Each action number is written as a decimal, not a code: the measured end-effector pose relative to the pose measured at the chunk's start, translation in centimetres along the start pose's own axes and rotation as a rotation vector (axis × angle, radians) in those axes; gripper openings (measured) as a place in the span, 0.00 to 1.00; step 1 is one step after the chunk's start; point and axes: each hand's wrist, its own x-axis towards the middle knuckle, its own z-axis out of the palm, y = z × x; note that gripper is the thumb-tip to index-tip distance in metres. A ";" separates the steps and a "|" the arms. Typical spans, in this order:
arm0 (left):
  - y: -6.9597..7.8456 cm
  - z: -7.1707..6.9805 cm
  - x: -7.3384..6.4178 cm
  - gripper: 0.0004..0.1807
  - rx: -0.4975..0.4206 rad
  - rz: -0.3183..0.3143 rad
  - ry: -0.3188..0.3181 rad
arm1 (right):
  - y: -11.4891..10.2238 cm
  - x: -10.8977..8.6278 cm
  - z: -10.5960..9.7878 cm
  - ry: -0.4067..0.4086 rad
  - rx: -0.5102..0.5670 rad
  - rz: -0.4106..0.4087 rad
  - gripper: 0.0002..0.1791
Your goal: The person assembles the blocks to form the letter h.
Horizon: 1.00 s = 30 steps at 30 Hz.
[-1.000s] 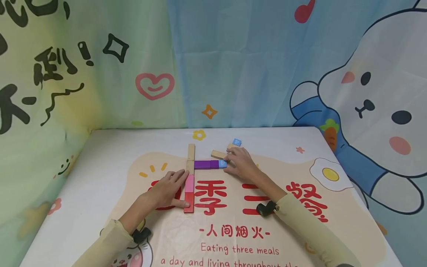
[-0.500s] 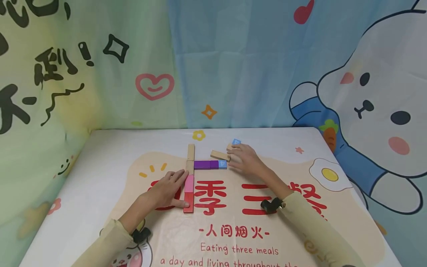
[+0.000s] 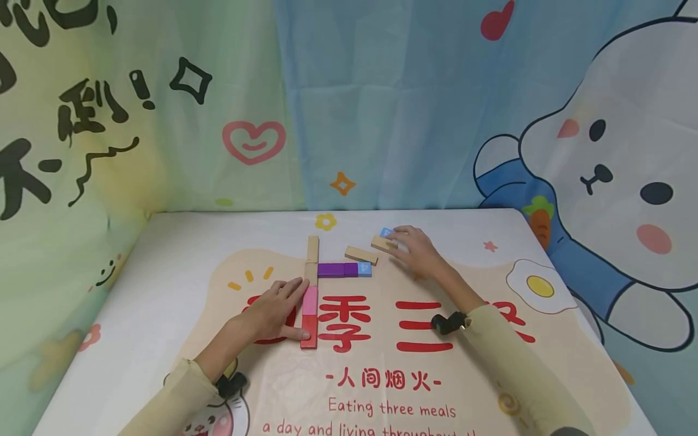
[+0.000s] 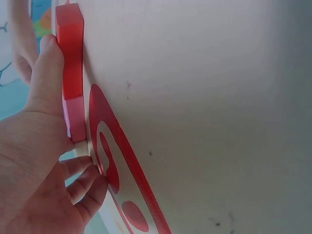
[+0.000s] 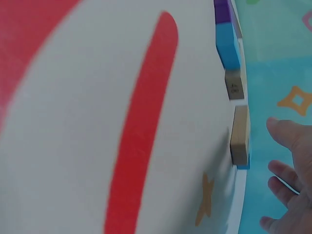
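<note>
In the head view my left hand rests beside an upright-running row of blocks, its thumb against the red block and its fingers by the pink block. Two plain wooden blocks continue that row away from me. Purple blocks and a blue block branch off to the right. My right hand hovers with loosely bent fingers at a loose wooden block, near a second blue block partly hidden behind it. The right wrist view shows the fingers apart from the wooden block.
Another loose wooden block lies slanted just behind the blue end of the branch. The printed cloth covers the table, whose far edge meets a patterned curtain.
My right hand has moved right and away from the blue end of the branch to the loose wooden block farther back, uncovering the slanted block. My left hand has stayed put.
</note>
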 end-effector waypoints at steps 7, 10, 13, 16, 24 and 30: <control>0.1 -0.1 0.0 0.61 0.007 0.003 0.005 | 1.1 1.0 -0.3 -0.018 0.022 0.060 0.22; 0.1 -0.1 0.0 0.60 0.011 0.004 0.008 | 1.6 1.6 -0.4 -0.013 0.035 0.037 0.22; 0.1 -0.1 0.0 0.60 0.008 0.004 0.009 | 2.0 2.2 -0.3 -0.016 0.038 0.001 0.21; 0.1 0.0 0.1 0.61 0.012 -0.001 0.005 | 2.4 2.7 -0.2 -0.050 0.007 -0.018 0.20; -0.1 0.1 0.1 0.61 0.013 -0.015 -0.004 | 2.8 3.8 -0.4 -0.168 -0.057 0.010 0.20; -0.1 0.2 0.1 0.61 0.014 -0.004 0.004 | 2.7 4.6 -0.5 -0.251 -0.124 0.035 0.22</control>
